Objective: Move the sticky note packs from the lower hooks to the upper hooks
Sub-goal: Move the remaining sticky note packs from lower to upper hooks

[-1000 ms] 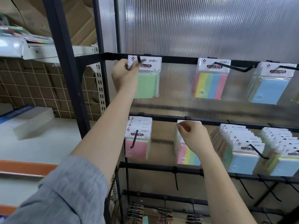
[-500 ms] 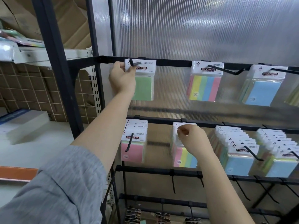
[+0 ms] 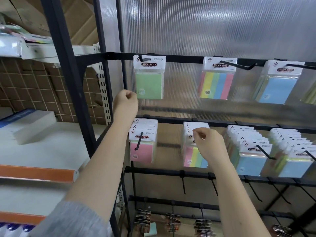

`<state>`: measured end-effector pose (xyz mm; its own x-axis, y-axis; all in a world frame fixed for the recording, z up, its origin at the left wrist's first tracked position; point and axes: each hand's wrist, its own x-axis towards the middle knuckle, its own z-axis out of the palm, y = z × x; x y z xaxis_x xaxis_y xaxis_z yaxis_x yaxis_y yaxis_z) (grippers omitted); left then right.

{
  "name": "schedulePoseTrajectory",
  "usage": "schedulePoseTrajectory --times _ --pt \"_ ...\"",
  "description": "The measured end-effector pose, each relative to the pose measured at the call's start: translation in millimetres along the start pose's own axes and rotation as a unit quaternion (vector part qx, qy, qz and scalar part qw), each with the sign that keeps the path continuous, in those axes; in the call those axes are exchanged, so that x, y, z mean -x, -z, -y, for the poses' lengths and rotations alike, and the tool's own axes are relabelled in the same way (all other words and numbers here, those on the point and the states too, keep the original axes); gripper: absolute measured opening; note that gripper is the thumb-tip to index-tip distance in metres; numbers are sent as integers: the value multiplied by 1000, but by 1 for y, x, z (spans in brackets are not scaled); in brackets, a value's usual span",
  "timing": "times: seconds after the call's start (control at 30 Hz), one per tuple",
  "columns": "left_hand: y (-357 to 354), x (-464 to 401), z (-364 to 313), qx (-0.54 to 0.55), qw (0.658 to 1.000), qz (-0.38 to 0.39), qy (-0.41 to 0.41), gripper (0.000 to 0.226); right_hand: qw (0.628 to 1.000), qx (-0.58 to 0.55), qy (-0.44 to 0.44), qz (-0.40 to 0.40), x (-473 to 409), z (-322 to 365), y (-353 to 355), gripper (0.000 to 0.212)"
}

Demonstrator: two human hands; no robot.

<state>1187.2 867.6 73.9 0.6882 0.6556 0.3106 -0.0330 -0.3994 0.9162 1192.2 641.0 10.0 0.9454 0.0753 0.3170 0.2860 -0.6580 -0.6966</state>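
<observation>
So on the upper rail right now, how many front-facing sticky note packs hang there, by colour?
Green pack: 1
Multicolour striped pack: 1
Blue pack: 1
Total: 3 clearly visible. A fourth pack is cut off at the right edge, and packs may hang behind these.

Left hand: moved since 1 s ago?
Yes. The left hand has dropped from the upper rail, where it was at the green pack, to below that pack's bottom edge, empty and loosely closed.
</observation>
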Motion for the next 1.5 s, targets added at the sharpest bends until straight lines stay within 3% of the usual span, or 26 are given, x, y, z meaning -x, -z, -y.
schedulePoseTrajectory --times 0.23,0.37,0.43,0.6,0.83,0.93,1.0,1.07,1.23,1.4,1.5 --pt "9 48 37 -17 999 47 9 17 989 -81 -88 -91 3 -28 6 36" --pt "11 69 52 -81 996 48 13 19 978 -106 -158 -84 7 -49 -8 24" --pt "12 73 57 -98 994 49 20 21 975 -124 -173 -65 14 -49 -14 33" --pt "10 78 67 -86 993 59 52 16 976 -121 -167 -63 26 -45 -23 27" --pt "18 81 70 -83 994 40 56 22 949 -180 -209 -151 35 -37 -31 27" --pt "19 81 75 -87 993 37 65 23 940 -231 -222 -120 34 -40 -35 17" --pt "18 83 80 -96 992 34 77 23 935 -255 -222 -104 36 -39 -34 34" --pt "15 85 86 -93 991 33 86 23 937 -256 -211 -112 39 -35 -32 37" --pt "11 83 92 -79 990 33 109 26 939 -212 -204 -179 48 -24 -28 44" --pt "6 74 96 -87 980 109 141 41 917 -198 -224 -263 61 -11 -26 45" --pt "6 74 96 -91 980 127 119 42 904 -202 -210 -314 69 -8 -27 47"
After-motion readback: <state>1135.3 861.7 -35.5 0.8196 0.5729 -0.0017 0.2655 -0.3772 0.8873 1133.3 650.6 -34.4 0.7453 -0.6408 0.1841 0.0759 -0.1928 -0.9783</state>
